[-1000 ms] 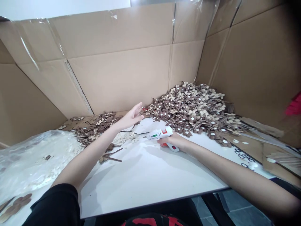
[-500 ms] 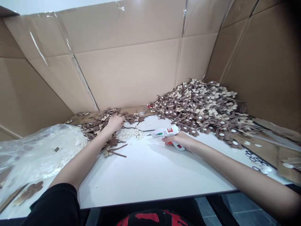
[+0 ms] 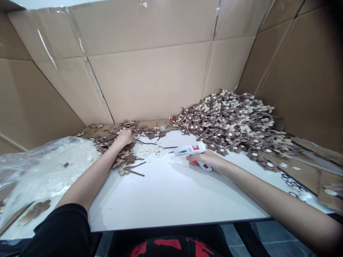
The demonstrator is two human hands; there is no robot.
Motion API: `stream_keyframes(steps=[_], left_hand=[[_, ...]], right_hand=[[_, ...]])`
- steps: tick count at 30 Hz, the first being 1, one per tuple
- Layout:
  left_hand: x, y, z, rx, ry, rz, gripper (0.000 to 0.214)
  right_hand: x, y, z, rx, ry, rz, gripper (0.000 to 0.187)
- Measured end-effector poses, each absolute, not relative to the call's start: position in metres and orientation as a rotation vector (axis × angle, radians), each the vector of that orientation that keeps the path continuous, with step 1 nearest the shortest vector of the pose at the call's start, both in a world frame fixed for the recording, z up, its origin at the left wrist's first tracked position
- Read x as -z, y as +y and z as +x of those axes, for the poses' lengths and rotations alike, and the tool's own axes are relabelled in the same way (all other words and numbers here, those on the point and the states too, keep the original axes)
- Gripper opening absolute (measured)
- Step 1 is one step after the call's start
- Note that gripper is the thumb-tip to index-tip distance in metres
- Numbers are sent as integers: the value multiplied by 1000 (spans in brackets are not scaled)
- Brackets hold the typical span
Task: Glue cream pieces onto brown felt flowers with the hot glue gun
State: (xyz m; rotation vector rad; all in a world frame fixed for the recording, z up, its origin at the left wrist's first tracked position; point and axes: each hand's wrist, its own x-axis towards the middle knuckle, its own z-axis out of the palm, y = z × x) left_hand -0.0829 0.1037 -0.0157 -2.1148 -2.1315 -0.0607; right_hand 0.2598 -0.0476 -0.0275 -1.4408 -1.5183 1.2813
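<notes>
Taking the middle of your white table (image 3: 171, 200) as the clock's centre, with 12 away from you, your glue gun (image 3: 187, 149) sits around 1 o'clock in your right hand (image 3: 207, 157). Fingers wrap snugly round the handle and the nozzle (image 3: 171, 152) points toward 9, probably so the hot end stays clear of your own right arm. Your left hand (image 3: 125, 137) is down in the smaller flower pile (image 3: 127, 160) at 10, fingers bent and bunched narrow; honestly can't tell if it's pinching a flower or just touching, since the hand's back hides it. The loose white discs (image 3: 150, 150) lie at 11, between both hands, which looks like handy placement for either one. The big flower heap (image 3: 227, 123) is at 1 to 2, likely pushed back there to leave bare table nearer you, and the cardboard walls (image 3: 150, 82) probably stop stuff sliding off. Plastic bag (image 3: 61, 164) of white bits is over at 9.
</notes>
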Motion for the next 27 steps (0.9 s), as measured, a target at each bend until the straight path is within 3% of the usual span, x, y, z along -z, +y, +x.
stream_keyframes(steps=[21,27], left_hand=[[18,109,-91,444,-1946,-2213,40],[-8,98,-71,1051,-1746,-2346,39]], right_hand=[[30,-47,263,-1241,-1472,-1489,25],[39,-39,266,-1194,-1419,-1416,23]])
